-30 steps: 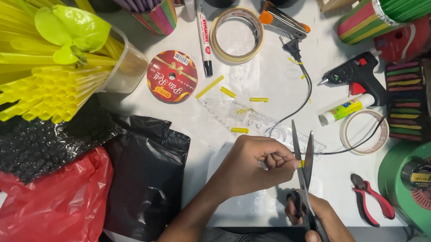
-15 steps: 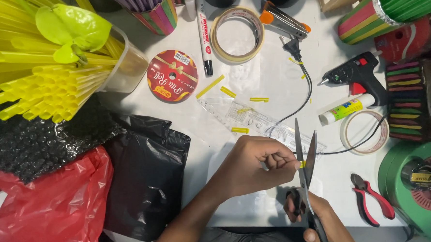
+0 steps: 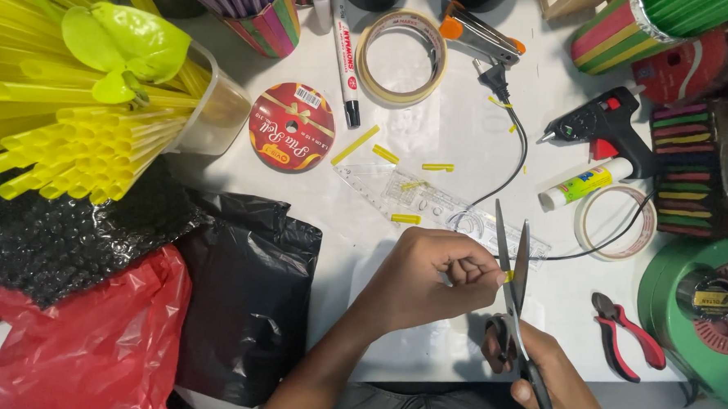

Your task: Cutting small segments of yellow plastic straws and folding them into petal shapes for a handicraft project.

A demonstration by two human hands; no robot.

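Note:
My left hand (image 3: pixel 428 278) is curled into a fist and pinches a short yellow straw piece (image 3: pixel 508 276), only its tip showing past my fingers. My right hand (image 3: pixel 541 374) grips the handles of black scissors (image 3: pixel 511 272). Their blades point up, slightly apart, with the straw tip between them. Several cut yellow straw pieces (image 3: pixel 387 154) lie on the white table (image 3: pixel 457 135) above my hands, beside a clear plastic ruler (image 3: pixel 417 200).
A bundle of long yellow straws (image 3: pixel 64 146) sits in a clear tub at the left, over black and red plastic bags (image 3: pixel 237 297). Also on the table: a ribbon spool (image 3: pixel 292 127), marker (image 3: pixel 345 58), tape rolls (image 3: pixel 402 57), black glue gun (image 3: pixel 601 126), glue stick (image 3: pixel 582 185), red pliers (image 3: pixel 627 336).
The scissor blades have closed a little around the straw tip. Both hands stay in almost the same place.

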